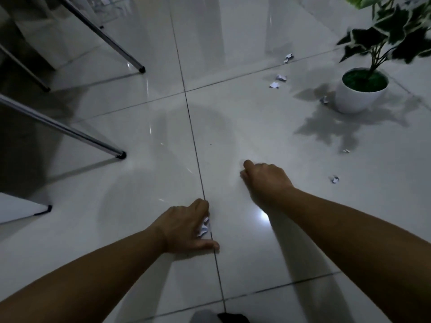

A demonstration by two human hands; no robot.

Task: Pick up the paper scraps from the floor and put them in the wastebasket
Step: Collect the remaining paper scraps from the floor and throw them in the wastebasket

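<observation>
1. Head view: your left hand (186, 226) is curling round a bunch of paper scraps (204, 227), gripping them low over the tiled floor (140, 127).
2. Your right hand (265, 180) is hanging fisted; whether it is holding anything, you cannot tell.
3. Loose scraps (278, 80) are lying near the potted plant (360, 89); the wastebasket is out of view.
4. Reaching for more, you are risking spilling the bunch if the left grip loosens.

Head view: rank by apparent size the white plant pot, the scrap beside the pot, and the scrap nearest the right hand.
1. white plant pot, clearly largest.
2-3. scrap beside the pot and scrap nearest the right hand: both tiny and look alike; differing camera distance prevents ranking them.
</observation>
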